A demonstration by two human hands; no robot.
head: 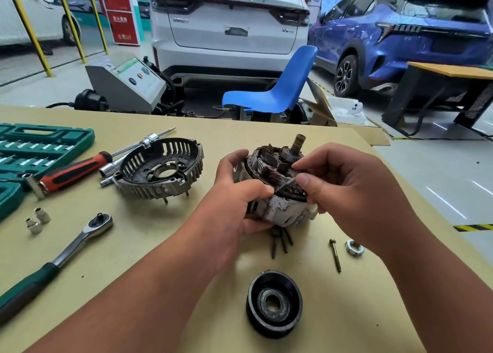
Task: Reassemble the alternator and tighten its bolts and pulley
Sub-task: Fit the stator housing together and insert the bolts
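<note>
Gripping the alternator body (pixel 277 187) between both hands, left hand (pixel 234 198) and right hand (pixel 344 190)

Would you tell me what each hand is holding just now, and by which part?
The left hand grips the alternator body by its left side. The right hand pinches a thin bolt near its upper end.

Beyond my surface (pixel 160 246) I see a blue chair (pixel 277 91), a white SUV (pixel 229 27) and a blue car (pixel 400 38). A grey machine (pixel 125 83) stands left of the chair.
</note>
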